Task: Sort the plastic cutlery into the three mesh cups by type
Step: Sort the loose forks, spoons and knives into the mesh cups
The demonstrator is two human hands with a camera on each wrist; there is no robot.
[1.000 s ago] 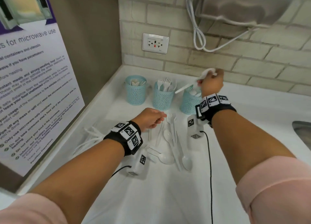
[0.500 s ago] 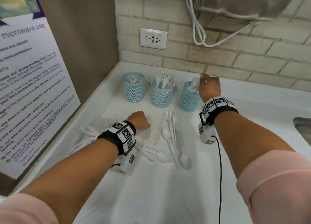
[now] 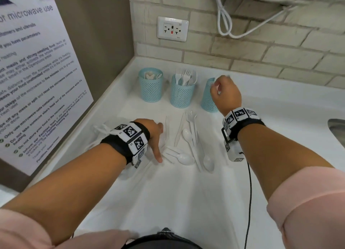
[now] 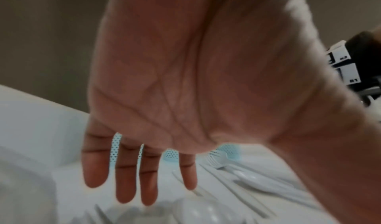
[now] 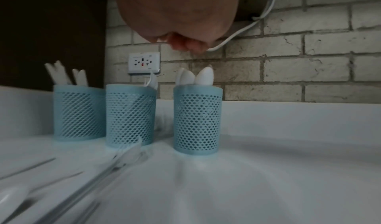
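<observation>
**Spoon dropped, left hand spreads over the pile**

Half a second ago the right hand [image 3: 226,94] held a white spoon above the right-hand blue mesh cup [image 5: 197,121]; now its fingers are curled and hold nothing, just above that cup's rim, with white plastic spoon bowls [image 5: 203,77] standing in the cup. Meanwhile the left hand [image 3: 155,136] has lowered and opened, fingers [image 4: 128,178] straight and spread over the loose white plastic cutlery [image 3: 188,142] on the white counter [image 3: 186,202]. White forks [image 3: 184,77] stand in the middle mesh cup [image 3: 182,95], white knife handles [image 5: 59,74] in the left mesh cup [image 3: 150,89]. A wall poster [image 3: 35,76] reads "microwave use" and "Only use microwave-safe containers". The right wristband tags [image 4: 348,71] read "R1".
</observation>
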